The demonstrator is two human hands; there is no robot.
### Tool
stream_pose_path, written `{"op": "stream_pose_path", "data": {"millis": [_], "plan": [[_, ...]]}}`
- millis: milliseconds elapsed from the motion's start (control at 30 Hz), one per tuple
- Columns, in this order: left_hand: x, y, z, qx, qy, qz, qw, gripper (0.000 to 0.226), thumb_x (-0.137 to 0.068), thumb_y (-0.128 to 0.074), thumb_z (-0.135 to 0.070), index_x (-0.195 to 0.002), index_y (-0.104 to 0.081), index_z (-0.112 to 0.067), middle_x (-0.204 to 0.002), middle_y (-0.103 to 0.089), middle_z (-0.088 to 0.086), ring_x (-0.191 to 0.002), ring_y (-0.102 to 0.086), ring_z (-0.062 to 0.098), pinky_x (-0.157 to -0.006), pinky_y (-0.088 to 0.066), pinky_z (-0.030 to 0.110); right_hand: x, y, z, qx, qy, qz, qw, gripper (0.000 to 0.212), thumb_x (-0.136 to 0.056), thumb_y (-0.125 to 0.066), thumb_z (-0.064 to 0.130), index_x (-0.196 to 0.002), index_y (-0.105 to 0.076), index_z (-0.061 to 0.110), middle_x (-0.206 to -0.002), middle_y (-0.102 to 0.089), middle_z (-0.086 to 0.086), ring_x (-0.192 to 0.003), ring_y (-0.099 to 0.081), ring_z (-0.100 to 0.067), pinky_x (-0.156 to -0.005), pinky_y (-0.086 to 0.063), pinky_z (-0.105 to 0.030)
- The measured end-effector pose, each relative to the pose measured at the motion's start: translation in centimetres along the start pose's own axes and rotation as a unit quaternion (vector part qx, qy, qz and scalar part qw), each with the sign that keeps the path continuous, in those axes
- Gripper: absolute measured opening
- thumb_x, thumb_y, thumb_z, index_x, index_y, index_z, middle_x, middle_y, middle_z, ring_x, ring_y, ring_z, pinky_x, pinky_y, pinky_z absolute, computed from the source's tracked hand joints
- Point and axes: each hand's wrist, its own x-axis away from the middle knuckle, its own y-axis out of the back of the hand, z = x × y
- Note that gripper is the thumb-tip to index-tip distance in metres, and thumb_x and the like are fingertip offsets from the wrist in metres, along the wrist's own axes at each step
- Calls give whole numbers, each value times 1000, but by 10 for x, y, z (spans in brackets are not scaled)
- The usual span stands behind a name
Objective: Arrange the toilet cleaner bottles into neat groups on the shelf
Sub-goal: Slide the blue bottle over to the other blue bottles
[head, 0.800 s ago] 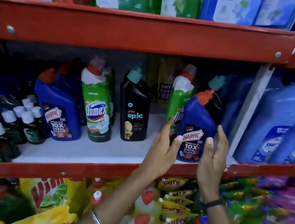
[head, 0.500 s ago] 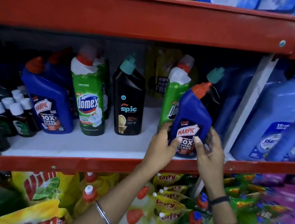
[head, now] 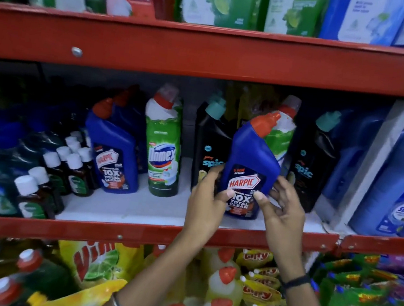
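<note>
A blue Harpic bottle (head: 250, 158) with a red cap stands tilted on the white middle shelf (head: 139, 208). My left hand (head: 206, 201) grips its lower left side and my right hand (head: 282, 210) grips its lower right side, thumbs on the label. Behind it are a green Domex bottle (head: 282, 136) and two black Spic bottles, one on the left (head: 209, 148) and one on the right (head: 313, 163). Further left stand another green Domex bottle (head: 163, 143) and a group of blue Harpic bottles (head: 113, 147).
Small dark bottles with white caps (head: 68, 165) crowd the shelf's left end. Large blue jugs (head: 401, 188) stand past a white upright (head: 367, 171) on the right. Red shelf rails (head: 207, 52) run above and below. Dish-wash pouches and bottles (head: 225, 294) fill the shelf underneath.
Both hands closed around the right-hand Harpic bottle and shifted it left, so it now stands in front of the Domex bottle, between the two Spic bottles. The camera moved closer.
</note>
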Motion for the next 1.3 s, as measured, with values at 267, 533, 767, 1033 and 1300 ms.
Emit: {"op": "stream_pose_path", "data": {"millis": [267, 533, 767, 1033, 1300], "plan": [[15, 92, 24, 46, 1, -132, 990, 49, -89, -60, 0, -124, -55, -35, -106, -64, -23, -98, -63, -7, -75, -52, 10, 20, -98, 25, -78, -19, 89, 993, 41, -87, -63, 6, -125, -54, 15, -117, -64, 10, -104, -62, 8, -81, -49, -8], [22, 167, 57, 67, 18, -226, 972, 52, -92, -54, 1, -137, -50, -26, -122, -66, -9, -107, -64, 3, -75, -52, 14, 43, -186, 34, -104, -45, 141, 983, 40, -86, -62, 1, -115, -55, 29, -114, -66, 11, -101, -65, 3, -83, -50, -12], [18, 196, 77, 26, 38, -250, 967, 61, -90, -53, 7, -140, -46, -28, -107, -58, -34, -96, -60, -17, -78, -51, 13, 50, -222, 31, -73, -64, 165, 982, 43, -85, -64, 2, -113, -54, 33, -110, -63, 19, -96, -64, 7, -85, -53, -15], [11, 202, 80, -49, 54, -242, 967, 63, -93, -47, 4, -144, -37, -31, -113, -56, -10, -87, -58, -11, -69, -51, 7, 48, -228, 25, -15, -67, 179, 981, 42, -84, -67, 11, -124, -56, 18, -115, -63, 6, -103, -64, -15, -86, -54, -21], [22, 185, 69, -84, 29, -281, 956, 61, -94, -47, -1, -146, -31, -30, -140, -47, -1, -106, -49, -7, -78, -47, 11, 44, -219, 23, -28, -88, 229, 969, 42, -86, -65, 16, -127, -55, 14, -124, -65, -3, -103, -64, 2, -84, -53, -12]]}}
